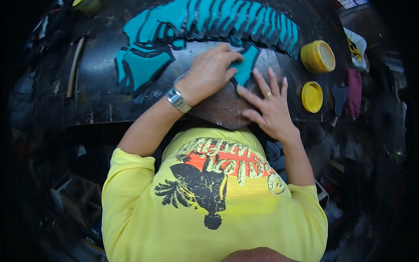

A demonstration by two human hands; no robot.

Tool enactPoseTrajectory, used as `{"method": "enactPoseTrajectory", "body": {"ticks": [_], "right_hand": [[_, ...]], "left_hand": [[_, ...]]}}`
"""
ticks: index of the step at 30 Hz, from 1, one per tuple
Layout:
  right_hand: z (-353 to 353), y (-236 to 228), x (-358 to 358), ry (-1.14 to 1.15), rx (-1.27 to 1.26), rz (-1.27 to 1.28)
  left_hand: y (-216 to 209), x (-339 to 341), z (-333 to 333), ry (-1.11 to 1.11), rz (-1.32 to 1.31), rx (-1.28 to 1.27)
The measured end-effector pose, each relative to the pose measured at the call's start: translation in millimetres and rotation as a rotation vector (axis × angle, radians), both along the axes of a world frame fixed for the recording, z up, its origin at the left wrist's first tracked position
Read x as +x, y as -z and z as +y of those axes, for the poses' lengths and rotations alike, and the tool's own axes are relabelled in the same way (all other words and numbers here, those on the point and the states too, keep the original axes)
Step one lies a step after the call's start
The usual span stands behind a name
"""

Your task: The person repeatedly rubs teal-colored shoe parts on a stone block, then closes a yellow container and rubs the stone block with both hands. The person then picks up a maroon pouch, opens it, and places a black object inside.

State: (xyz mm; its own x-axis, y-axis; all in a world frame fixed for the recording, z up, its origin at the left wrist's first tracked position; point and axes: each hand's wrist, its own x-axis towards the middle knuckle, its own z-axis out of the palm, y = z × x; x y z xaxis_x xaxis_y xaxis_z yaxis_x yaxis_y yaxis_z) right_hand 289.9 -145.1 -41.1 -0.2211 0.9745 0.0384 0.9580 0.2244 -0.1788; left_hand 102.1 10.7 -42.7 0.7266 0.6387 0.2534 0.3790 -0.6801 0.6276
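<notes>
A teal piece [247,63] is apparently steadied on the board [216,105] by the curled grip of the left hand [211,67], any pinch being impossible to tell; the right hand [274,108], grip empty, is spread wide beside it.

A cut piece [247,63] lies on a board [220,107] between the left hand [211,67] and right hand [271,105]. Beyond them runs a row of pieces [238,19]; left of them, a pile [147,66], then a hammer [75,67]; right of them, a jar [316,56] (a lid [311,97] sits on its near side).
</notes>
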Motion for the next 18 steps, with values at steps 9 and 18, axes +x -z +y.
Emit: {"method": "enactPoseTrajectory", "body": {"ticks": [9, 18], "right_hand": [[-14.0, -12.4, 32.9, 0.225, 0.179, 0.773], [-2.6, -18.3, 51.3, 0.208, 0.265, 0.525]], "left_hand": [[-44.1, -67.8, 104.8, -0.134, -0.377, -0.113], [-27.1, -100.1, 148.5, -0.346, 0.193, 0.768]]}}
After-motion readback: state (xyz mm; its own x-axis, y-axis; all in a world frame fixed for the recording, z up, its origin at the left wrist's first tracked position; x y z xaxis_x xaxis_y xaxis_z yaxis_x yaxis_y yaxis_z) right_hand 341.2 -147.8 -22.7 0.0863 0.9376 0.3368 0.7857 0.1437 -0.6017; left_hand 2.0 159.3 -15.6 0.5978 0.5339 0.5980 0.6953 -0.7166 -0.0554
